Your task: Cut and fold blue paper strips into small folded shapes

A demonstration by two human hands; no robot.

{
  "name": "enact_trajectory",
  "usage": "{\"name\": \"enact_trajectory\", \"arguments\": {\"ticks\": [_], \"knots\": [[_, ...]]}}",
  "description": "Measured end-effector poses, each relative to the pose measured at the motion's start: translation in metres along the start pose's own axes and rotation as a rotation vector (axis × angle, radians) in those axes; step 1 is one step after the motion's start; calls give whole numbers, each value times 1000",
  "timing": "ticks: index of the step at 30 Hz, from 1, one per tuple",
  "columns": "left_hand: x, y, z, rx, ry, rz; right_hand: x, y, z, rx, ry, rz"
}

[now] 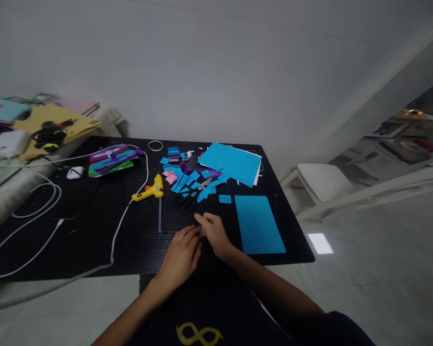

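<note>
My left hand (180, 251) and my right hand (214, 233) meet near the front edge of the black table (130, 240). Both have their fingers drawn together around a small blue paper piece (201, 231), mostly hidden by the fingers. Just beyond them lie scissors (199, 188) with dark handles, blades among cut blue paper pieces (182, 182). A flat blue sheet (260, 224) is to the right of my right hand. To the left, a yellow glue gun (149, 188) rests on its side with a clear glue stick (159, 215) close by.
Behind are more blue sheets (231, 163), pink pieces (171, 177) and a stack of coloured paper strips (111, 159). A white cord (120, 223) runs across the left side. An earphone case (75, 172) and a dark phone (74, 202) lie there. A white stool (324, 181) stands at right.
</note>
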State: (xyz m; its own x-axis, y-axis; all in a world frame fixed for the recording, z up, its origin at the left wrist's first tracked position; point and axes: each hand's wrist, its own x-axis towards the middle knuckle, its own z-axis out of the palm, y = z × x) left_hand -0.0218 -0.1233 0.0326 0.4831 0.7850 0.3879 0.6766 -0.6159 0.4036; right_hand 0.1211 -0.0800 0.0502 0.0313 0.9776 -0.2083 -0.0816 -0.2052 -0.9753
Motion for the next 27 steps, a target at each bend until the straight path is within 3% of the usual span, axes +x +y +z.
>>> {"name": "enact_trajectory", "arguments": {"ticks": [4, 13, 27], "knots": [[-2, -1, 1, -10, 3, -5, 4, -2, 0, 12, -35, 22], [-1, -1, -2, -67, -20, -44, 10, 2, 5, -304, -75, -200], [-2, -2, 0, -64, -22, -55, 5, -6, -2, -606, -138, -325]]}}
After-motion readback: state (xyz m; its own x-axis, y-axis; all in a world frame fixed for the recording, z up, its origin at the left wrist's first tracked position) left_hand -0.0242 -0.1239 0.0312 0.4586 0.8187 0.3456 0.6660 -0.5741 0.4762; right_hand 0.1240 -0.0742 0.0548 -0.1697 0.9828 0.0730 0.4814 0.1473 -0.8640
